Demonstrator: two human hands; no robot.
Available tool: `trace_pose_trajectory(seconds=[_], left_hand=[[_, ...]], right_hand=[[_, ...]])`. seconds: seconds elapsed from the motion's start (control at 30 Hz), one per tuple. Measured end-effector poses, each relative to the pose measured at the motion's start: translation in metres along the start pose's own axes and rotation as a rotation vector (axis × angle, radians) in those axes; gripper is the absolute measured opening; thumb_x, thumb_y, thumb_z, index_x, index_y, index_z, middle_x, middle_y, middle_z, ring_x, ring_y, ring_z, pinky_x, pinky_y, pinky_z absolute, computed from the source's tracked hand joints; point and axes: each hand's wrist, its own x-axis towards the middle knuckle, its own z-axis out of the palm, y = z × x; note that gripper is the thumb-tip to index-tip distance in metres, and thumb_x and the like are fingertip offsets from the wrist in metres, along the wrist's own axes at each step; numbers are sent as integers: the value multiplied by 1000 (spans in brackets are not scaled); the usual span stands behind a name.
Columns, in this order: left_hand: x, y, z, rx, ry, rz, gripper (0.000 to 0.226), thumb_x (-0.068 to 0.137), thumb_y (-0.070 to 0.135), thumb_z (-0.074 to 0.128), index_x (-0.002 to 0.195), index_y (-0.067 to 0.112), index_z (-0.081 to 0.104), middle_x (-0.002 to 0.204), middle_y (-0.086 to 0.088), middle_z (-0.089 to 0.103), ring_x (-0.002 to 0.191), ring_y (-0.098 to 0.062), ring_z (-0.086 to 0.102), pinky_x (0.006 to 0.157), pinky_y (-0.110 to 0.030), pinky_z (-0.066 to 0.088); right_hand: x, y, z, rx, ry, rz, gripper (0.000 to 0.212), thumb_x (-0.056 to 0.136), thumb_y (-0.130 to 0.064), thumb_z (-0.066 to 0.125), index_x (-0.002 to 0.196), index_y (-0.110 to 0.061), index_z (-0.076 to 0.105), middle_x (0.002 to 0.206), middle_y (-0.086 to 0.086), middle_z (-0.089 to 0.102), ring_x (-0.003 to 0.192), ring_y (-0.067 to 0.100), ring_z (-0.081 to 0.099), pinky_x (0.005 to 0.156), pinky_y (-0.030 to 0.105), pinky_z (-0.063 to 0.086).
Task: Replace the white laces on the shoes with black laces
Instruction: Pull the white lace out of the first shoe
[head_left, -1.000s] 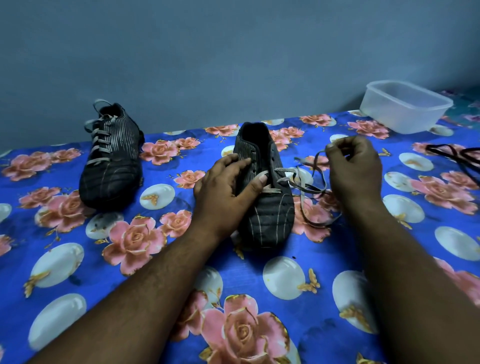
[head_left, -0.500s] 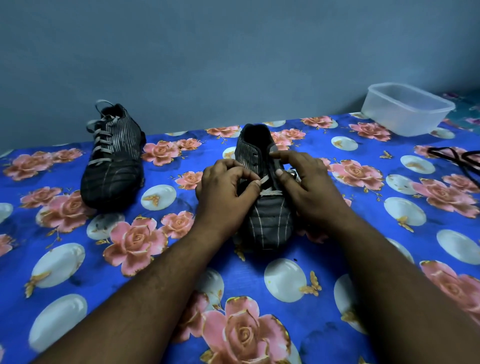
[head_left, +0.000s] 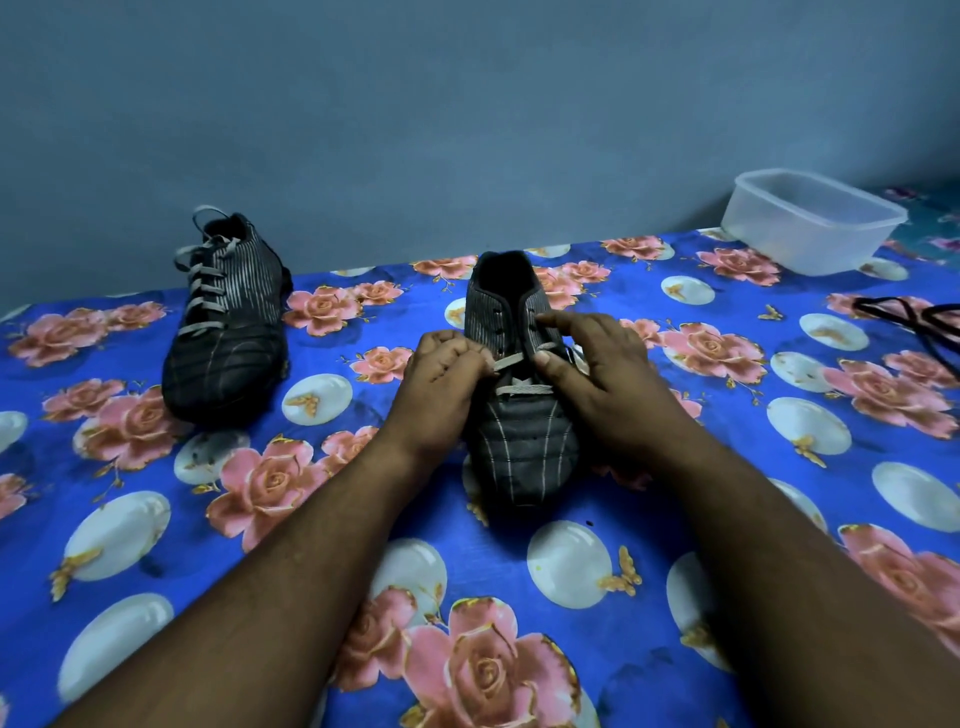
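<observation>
Left hand (head_left: 439, 376) now pinches the white lace (head_left: 511, 359), pulling it sideways. Right hand (head_left: 597, 358) rests loose-fingered on the shoe (head_left: 519, 441). Unlacing nearly done; black laces (head_left: 914, 317) wait at the bed's right edge.

I can read no text, brand, number or sign anywhere: not on either shoe (head_left: 522, 415), not on the container (head_left: 810, 221).

shoes (head_left: 522, 441): matt ribbed fabric | cloth (head_left: 675, 571): smooth printed | tub (head_left: 810, 228): translucent plastic
</observation>
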Motion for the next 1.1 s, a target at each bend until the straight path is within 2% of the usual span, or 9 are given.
trace_pose_trajectory(seconds=[0.17, 0.27, 0.37, 0.5, 0.63, 0.73, 0.83, 0.9, 1.1], left_hand=[[-5, -2, 4, 184, -3, 125, 8, 90, 35, 70, 90, 27, 69, 114, -3, 52, 110, -3, 49, 97, -15, 37], [-7, -3, 5, 280, 64, 177, 24, 80, 51, 66, 93, 31, 71, 111, -1, 56, 112, -8, 52, 103, -31, 42], [-7, -1, 4, 299, 104, 186, 20, 79, 48, 66, 91, 33, 72, 109, 0, 59, 111, -11, 55, 103, -42, 43], [-6, 0, 5, 210, 80, 121, 2, 86, 30, 74, 86, 30, 72, 110, 1, 56, 107, -7, 57, 99, -30, 44], [-3, 5, 2, -123, 12, -62, 38, 95, 9, 57, 67, 32, 69, 108, -6, 55, 93, -13, 55, 82, -29, 41], [-4, 7, 0, -224, 17, -103, 40, 96, 12, 53, 64, 32, 67, 105, -6, 55, 87, -11, 55, 74, -25, 42], [-5, 5, 4, -93, 27, 8, 22, 97, 26, 64, 76, 27, 66, 104, -3, 56, 94, -12, 55, 83, -27, 42], [-5, 1, 5, 54, 49, 97, 11, 92, 33, 71, 86, 24, 72, 105, 0, 59, 101, -5, 55, 88, -14, 40], [-3, -2, -2, 140, 102, 174, 5, 90, 18, 74, 90, 23, 74, 107, -6, 61, 102, -5, 57, 87, -5, 37]], right_hand=[[0, 2, 0, -14, -22, 38, 46, 96, -49, 53, 140, -34, 49, 137, -2, 51, 134, 23, 39, 114, 51, 30], [0, 2, 0, -9, -19, 32, 47, 96, -53, 51, 140, -35, 49, 137, -2, 52, 134, 22, 40, 113, 52, 31], [-1, 0, 0, 7, -37, 34, 59, 91, -67, 46, 141, -37, 46, 140, -6, 49, 137, 20, 38, 114, 53, 31], [-3, 0, -1, -10, -63, 35, 85, 73, -92, 35, 142, -42, 42, 142, -11, 47, 137, 16, 36, 115, 50, 31], [-1, 2, 2, -1, -55, 34, 81, 73, -90, 41, 140, -44, 42, 140, -11, 48, 136, 17, 36, 114, 51, 31], [-1, 3, 4, -3, -48, 33, 77, 77, -84, 44, 141, -42, 42, 142, -10, 47, 136, 18, 37, 114, 52, 32], [0, 4, 4, -12, -50, 45, 80, 75, -88, 40, 140, -41, 43, 140, -9, 49, 135, 19, 39, 113, 52, 33], [0, 5, 4, -10, -53, 43, 85, 73, -91, 38, 141, -41, 43, 140, -10, 49, 135, 19, 39, 113, 52, 33], [0, 4, 2, -3, -75, 42, 95, 64, -91, 43, 144, -38, 41, 142, -7, 47, 137, 20, 36, 115, 51, 31]])
